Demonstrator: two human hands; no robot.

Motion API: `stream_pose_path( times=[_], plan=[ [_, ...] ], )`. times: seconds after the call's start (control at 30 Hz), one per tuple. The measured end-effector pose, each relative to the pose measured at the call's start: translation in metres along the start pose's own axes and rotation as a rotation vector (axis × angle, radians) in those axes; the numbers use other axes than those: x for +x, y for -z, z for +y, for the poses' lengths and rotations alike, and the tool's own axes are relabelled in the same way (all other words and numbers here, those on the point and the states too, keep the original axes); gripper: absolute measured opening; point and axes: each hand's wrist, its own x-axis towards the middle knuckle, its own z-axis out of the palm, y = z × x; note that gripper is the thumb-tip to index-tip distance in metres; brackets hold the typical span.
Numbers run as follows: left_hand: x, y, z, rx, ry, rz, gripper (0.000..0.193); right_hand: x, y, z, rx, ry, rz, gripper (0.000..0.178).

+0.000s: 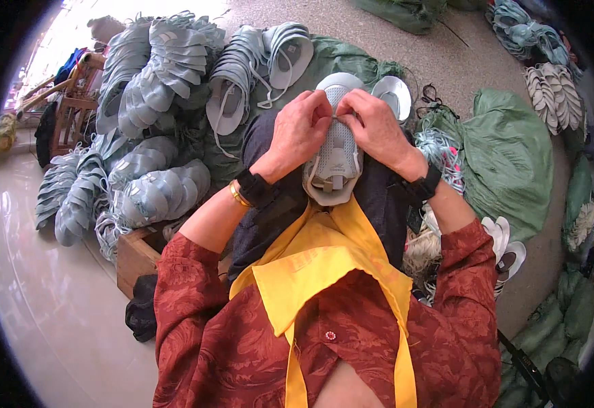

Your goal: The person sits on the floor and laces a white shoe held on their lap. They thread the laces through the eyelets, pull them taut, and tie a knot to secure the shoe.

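A light grey shoe upper (336, 158) with a perforated surface lies lengthwise over my lap. My left hand (299, 128) is at its left edge, thumb and fingers pinched together. Opposite it, my right hand (377, 130) makes a similar pinch, its fingertips close to the left ones over the middle of the upper. Whatever the fingertips hold is too small or hidden to make out. Just right of the upper's far end is another pale upper (393, 96), partly behind my right hand.
Stacked grey-blue shoe uppers (164, 64) are heaped on the left, above a wooden box (137, 258). More laced uppers (232, 88) lie beyond my left knee. A green sack (507, 160) and bundled pale laces (439, 153) sit on the right. My yellow apron (331, 272) covers my lap.
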Motion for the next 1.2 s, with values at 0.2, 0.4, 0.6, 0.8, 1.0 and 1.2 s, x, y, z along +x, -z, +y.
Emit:
stream_pose_path(
  times=[0.2, 0.4, 0.6, 0.8, 1.0, 1.2],
  plan=[
    [0.008, 0.002, -0.008, 0.017, -0.08, -0.045, 0.01, -0.001, 0.006, -0.005, -0.044, -0.047, -0.003, 0.01],
    [0.011, 0.03, -0.011, -0.067, 0.097, -0.107, 0.004, -0.02, 0.013, -0.013, -0.073, -0.099, 0.05, 0.013],
    [-0.017, 0.105, -0.002, -0.142, 0.179, -0.106, 0.006, -0.05, 0.019, -0.018, -0.098, -0.145, 0.075, 0.014],
    [-0.057, 0.118, -0.015, -0.268, 0.215, 0.054, 0.007, -0.055, 0.016, -0.016, -0.118, -0.114, 0.162, 0.015],
    [-0.061, 0.088, -0.002, 0.107, 0.047, 0.062, 0.017, -0.052, 0.01, -0.019, -0.138, -0.104, 0.164, 0.015],
    [-0.048, 0.079, 0.013, 0.445, -0.186, -0.011, 0.022, -0.05, 0.008, -0.023, -0.153, -0.13, 0.154, 0.013]
  ],
)
